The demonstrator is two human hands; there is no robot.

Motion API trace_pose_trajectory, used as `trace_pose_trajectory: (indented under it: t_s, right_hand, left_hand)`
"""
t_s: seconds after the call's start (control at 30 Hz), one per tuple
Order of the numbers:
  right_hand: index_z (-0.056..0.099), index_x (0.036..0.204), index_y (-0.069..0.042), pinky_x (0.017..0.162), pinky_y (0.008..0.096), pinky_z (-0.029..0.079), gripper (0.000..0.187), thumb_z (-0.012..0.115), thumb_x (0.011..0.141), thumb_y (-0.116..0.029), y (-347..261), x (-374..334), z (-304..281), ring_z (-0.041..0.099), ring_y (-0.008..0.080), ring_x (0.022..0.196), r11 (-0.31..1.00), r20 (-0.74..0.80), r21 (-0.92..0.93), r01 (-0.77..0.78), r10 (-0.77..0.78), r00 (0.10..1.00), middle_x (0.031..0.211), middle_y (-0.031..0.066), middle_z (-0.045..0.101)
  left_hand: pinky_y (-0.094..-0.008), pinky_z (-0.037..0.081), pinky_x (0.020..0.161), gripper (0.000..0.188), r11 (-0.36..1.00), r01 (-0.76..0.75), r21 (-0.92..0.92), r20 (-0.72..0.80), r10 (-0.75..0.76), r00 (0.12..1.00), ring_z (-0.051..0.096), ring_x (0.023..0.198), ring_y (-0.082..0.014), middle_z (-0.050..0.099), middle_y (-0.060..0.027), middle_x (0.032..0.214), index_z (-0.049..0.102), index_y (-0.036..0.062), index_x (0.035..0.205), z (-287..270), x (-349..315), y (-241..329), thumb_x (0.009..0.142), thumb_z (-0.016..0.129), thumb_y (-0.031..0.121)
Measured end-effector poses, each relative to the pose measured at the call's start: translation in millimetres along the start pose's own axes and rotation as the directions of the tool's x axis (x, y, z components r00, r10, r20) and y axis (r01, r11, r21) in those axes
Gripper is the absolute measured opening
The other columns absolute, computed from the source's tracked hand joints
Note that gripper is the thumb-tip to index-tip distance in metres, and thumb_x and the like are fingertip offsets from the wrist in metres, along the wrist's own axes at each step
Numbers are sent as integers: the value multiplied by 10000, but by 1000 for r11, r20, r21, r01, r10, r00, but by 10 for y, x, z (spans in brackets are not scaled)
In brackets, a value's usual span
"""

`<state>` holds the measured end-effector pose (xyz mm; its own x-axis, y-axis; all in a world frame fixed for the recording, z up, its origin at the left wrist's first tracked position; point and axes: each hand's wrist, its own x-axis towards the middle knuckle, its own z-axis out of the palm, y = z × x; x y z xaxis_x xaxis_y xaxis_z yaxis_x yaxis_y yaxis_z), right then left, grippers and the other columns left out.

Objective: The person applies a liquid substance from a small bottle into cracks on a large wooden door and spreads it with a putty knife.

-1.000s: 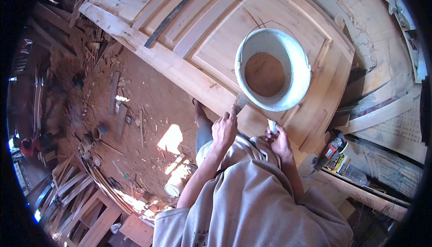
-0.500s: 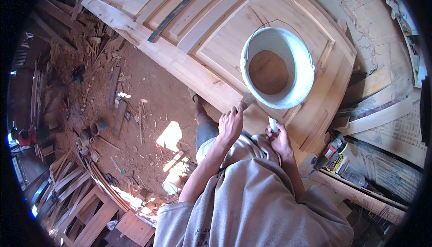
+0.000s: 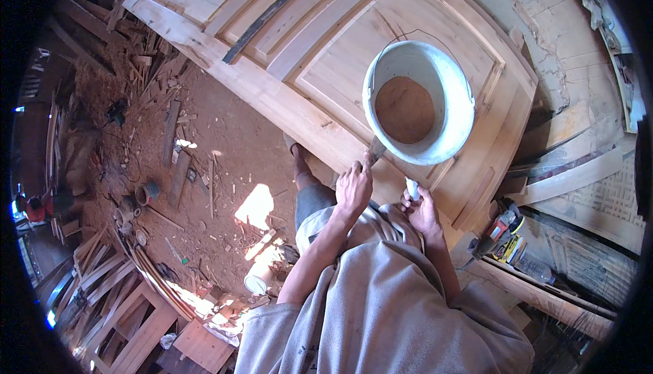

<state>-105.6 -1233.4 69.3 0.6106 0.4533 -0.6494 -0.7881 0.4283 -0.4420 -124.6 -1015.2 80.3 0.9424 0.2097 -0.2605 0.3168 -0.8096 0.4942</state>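
Note:
My left hand [image 3: 354, 189] is closed around the handle of a putty knife [image 3: 376, 147], its dark blade pointing up beside the bucket's lower left rim. In my right hand [image 3: 424, 212] a small white tube [image 3: 412, 187] stands upright, gripped by the fingers just below its tip. Just beyond both hands a white bucket [image 3: 454, 132] with a wire handle rests on a panelled wooden door [image 3: 333, 81]. Brown powder, likely sawdust, covers the bucket's bottom. The door lies flat at waist height.
A dark wood strip [image 3: 263, 23] lies across the door at the upper left. Scrap wood [image 3: 136, 292] and a white can [image 3: 256, 284] litter the dirt floor at left. Tools and a clear plastic bottle [image 3: 534, 268] sit on a ledge at right.
My left hand has shifted slightly right, with the putty knife blade turning a little. My right hand and the tube stay almost still.

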Motion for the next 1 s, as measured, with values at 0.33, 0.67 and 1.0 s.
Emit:
trace_pose_trajectory:
  t_s: [0.33, 0.67, 1.0]
  right_hand:
    - [560, 1084, -90, 605, 281, 431, 282, 580, 908, -310, -89, 73, 220, 506, 121, 651, 998, -105, -61, -3, -3, 994, 761, 29, 546]
    - [542, 1038, -14, 382, 209, 397, 216, 529, 979, -221, 107, 884, 144, 474, 61, 499, 618, 14, -692, 374, -506, 862, 762, 55, 568]
    - [541, 1024, 34, 395, 224, 473, 271, 506, 985, -232, 122, 902, 276, 492, 65, 517, 503, -46, -822, 269, -529, 847, 737, 51, 559]
  left_hand:
    - [-357, 487, 892, 374, 766, 167, -621, -393, -489, 779, 639, 1045, -269, 635, -242, 1137, 526, -15, 1292, -578, -200, -917, 940, 537, 109]
    - [-296, 462, 602, 403, 511, 572, -642, -178, -824, 537, 549, 673, -136, 637, -127, 860, 523, -38, 1289, -143, -1421, -1805, 942, 537, 165]
    - [-349, 473, 746, 415, 249, 627, -738, 27, -918, 396, 612, 790, -217, 658, -168, 929, 537, -58, 1251, 867, -2245, -2202, 952, 493, 225]
